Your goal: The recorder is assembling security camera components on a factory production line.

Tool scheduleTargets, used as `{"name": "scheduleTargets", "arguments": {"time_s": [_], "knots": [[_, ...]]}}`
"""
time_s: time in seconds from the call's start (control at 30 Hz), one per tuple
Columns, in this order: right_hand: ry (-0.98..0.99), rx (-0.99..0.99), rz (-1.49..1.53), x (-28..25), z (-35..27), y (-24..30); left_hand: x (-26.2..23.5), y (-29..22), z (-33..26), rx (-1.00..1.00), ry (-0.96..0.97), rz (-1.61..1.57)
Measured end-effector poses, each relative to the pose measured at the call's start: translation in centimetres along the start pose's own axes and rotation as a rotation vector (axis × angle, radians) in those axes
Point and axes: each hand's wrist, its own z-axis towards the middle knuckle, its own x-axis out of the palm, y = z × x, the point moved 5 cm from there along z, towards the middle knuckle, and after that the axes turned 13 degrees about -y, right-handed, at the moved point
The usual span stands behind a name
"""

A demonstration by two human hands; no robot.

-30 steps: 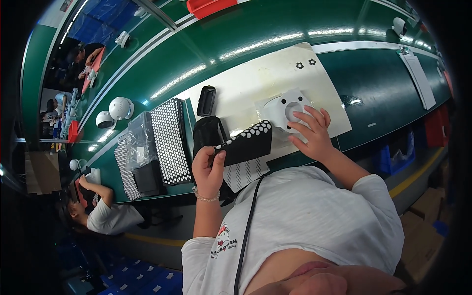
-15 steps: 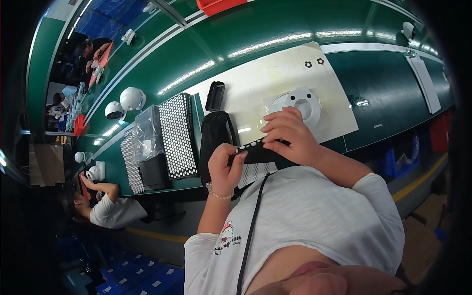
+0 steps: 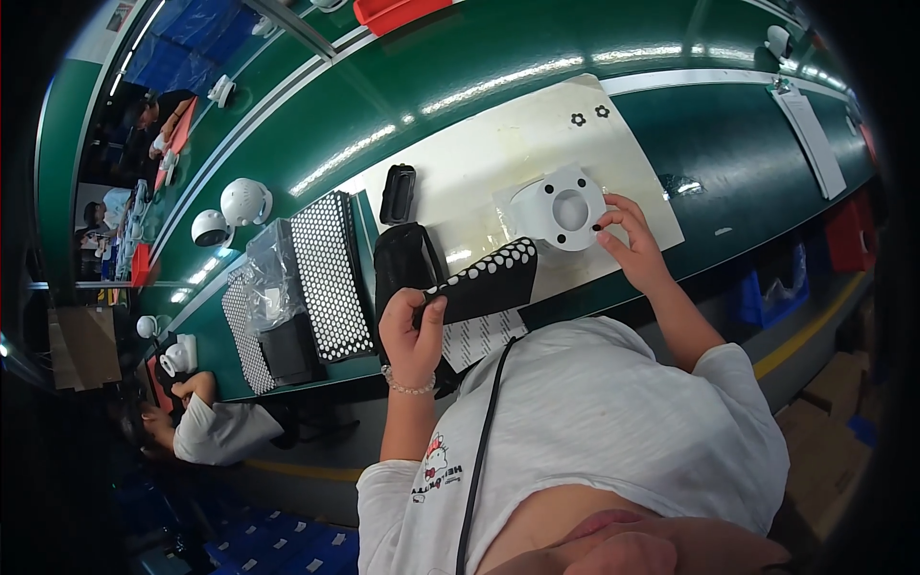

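My left hand [image 3: 412, 331] pinches the end of a black sheet with rows of white dots [image 3: 494, 287]; the sheet slants up to the right, its far part bent over. My right hand [image 3: 631, 244] is at the lower right corner of a white plastic housing [image 3: 539, 213], which has a big round opening. Between its thumb and index finger shows a small round black pad [image 3: 596, 228], at the housing's edge; whether it touches the housing I cannot tell. Three similar black pads [image 3: 578, 182] sit around the opening.
The housing lies on a pale work mat [image 3: 460, 182] on the green table. To the left are a black tray [image 3: 398, 195], a black pouch-like item [image 3: 407, 259], stacked dotted sheets [image 3: 331, 278] and white cameras [image 3: 246, 201]. A clipboard [image 3: 807, 139] lies right; a co-worker [image 3: 220, 426] sits left.
My right hand has left the dotted sheet and moved right to the housing's corner with a small black pad. My left hand keeps the sheet, now more spread to view.
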Motion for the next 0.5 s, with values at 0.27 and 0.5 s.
{"name": "scheduleTargets", "arguments": {"time_s": [0.27, 0.5], "knots": [[-0.072, -0.353, -0.352, -0.3, -0.6, 1.8, 0.3, 0.3, 0.2, -0.074, 0.011, -0.002], [-0.243, -0.751, -0.576, -0.4, -1.5, 1.3, 0.3, 0.7, 0.4, -0.05, 0.038, 0.017]]}}
